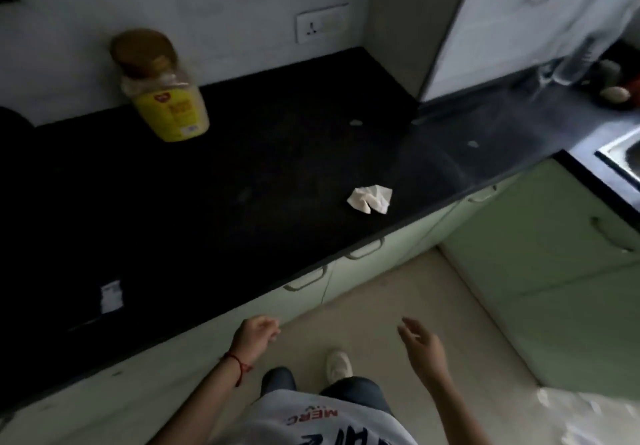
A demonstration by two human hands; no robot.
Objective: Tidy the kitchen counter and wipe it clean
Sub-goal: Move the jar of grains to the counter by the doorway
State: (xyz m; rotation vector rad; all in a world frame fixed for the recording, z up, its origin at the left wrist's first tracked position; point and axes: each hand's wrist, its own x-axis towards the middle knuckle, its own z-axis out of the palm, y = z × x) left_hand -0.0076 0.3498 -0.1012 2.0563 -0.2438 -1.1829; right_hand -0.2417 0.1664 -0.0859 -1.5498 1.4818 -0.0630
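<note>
Glossy black stone counter [242, 174], crumpled white paper tissue [370, 199]

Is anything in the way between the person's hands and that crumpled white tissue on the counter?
Nothing visible. The left hand and right hand hang empty over the floor, in front of the counter. The tissue lies alone near the front edge; the jar stands far back by the wall.

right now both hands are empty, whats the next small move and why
Probably reach the right hand forward to pick up the crumpled tissue lying near the front edge of the black counter. Both hands hang free below the counter edge, the left hand too, and the tissue is the nearest loose litter.
</note>
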